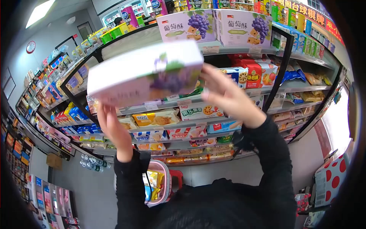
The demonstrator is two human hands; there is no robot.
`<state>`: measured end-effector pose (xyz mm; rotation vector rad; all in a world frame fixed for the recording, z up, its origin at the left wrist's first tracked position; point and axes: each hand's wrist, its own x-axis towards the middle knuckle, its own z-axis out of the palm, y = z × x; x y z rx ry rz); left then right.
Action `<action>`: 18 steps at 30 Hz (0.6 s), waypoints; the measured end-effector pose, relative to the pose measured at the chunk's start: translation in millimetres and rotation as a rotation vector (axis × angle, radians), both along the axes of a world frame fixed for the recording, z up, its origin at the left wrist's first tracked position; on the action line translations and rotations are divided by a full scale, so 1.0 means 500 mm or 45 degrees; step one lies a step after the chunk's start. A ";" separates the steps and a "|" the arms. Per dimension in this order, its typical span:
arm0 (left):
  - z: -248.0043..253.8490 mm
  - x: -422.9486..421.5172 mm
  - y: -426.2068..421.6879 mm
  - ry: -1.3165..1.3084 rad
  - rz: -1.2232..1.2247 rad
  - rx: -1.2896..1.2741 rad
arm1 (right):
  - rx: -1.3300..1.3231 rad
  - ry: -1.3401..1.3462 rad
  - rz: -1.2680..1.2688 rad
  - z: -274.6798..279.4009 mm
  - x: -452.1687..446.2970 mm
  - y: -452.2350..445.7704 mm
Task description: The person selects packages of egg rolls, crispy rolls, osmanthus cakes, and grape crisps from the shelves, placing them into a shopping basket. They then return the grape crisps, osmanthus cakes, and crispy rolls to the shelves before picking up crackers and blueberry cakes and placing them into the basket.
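Observation:
A pale box with purple grapes printed on it (145,72) is held up in front of the shelves, tilted and partly blurred. Around its lower left corner my left hand (114,128) has its fingers, the tips partly hidden by the box. My right hand (230,95) is at the box's right end, with its fingertips against that end and the thumb apart. Behind, on the top shelf, stand two similar grape boxes, one at the left (188,26) and one at the right (245,28).
Shelves below hold packed biscuits, including a yellow pack (156,117) and a red pack (249,72). A pink basket with snack packs (166,177) sits on the floor beside a red stool (177,179). Bottles (91,163) stand at the left, a dotted box (331,181) at the right.

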<state>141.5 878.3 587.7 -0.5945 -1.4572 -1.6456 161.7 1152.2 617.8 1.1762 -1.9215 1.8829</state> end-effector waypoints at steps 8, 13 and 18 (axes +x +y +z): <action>0.187 -0.189 0.144 0.237 -0.603 0.090 | 0.008 0.164 -0.250 0.194 -0.096 0.119; 0.163 -0.295 0.184 0.036 -0.709 0.135 | 0.198 0.217 -0.611 0.223 -0.196 0.153; 0.148 -0.339 0.188 -0.098 -0.641 0.080 | 0.361 0.081 -0.647 0.224 -0.227 0.162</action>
